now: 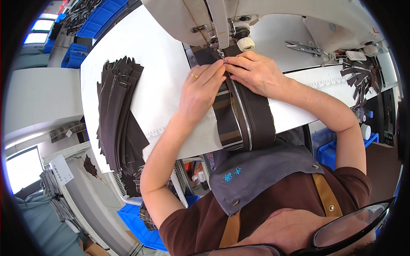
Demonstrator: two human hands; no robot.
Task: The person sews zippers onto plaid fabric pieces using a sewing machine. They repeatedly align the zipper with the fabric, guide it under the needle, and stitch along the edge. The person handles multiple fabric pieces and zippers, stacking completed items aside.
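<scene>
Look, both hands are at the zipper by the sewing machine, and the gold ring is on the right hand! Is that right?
Not quite. The head view shows the gold ring on the left hand, not the right hand. The rest is right: both hands are at the zipper by the sewing machine.

Plain dark brown on the cloth (261, 115) and on the strips (118, 109); silver along the zip (242, 106). White across the table (160, 77), off-white on the machine (177, 17), cream on the knob (246, 44). Gold on the ring (194, 76). Dark grey on the apron (269, 175), with turquoise in the embroidery (227, 175); tan on the straps (327, 194), maroon-brown on the shirt (192, 222). Bright blue on the bin (101, 19); brownish check on the bundle (68, 131).
</scene>
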